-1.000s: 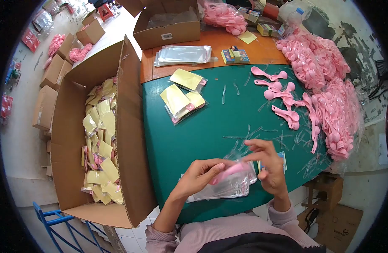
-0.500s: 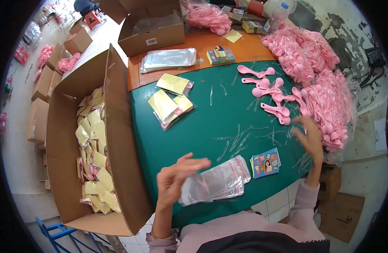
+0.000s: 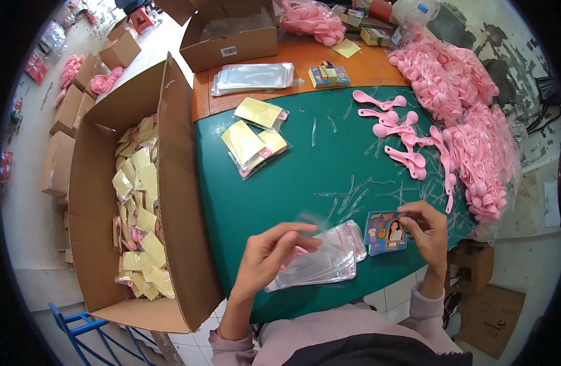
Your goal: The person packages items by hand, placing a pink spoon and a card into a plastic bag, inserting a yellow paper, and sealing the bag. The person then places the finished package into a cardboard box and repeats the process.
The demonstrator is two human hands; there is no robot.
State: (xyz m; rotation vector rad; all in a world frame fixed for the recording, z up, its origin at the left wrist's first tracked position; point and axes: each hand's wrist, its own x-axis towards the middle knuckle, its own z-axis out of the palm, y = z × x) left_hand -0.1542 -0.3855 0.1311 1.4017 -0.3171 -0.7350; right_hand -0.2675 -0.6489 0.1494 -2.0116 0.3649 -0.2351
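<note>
My left hand [image 3: 265,259] is closed over the near end of a stack of clear plastic bags [image 3: 332,259]. Its fingers pinch a blurred clear bag [image 3: 314,221], and a pink piece [image 3: 294,258], perhaps a spoon, shows beneath them. My right hand [image 3: 428,235] grips the right edge of a printed card [image 3: 381,235], thumb on its face, at the small card pile beside the bags. Loose pink measuring spoons [image 3: 405,131] lie farther back on the green table top [image 3: 262,204].
At left stands a tall carton [image 3: 186,201] holding many yellow-card packets [image 3: 140,213]. Several packed packets [image 3: 250,143] lie at the table's back left. More bags [image 3: 253,79] and banded cards [image 3: 329,74] sit behind. Bulk bags of pink spoons [image 3: 475,146] line the right side.
My right hand has moved from the spoons down to the cards and closed on one. My left hand's fingers have curled in around a bag. The view has shifted slightly.
</note>
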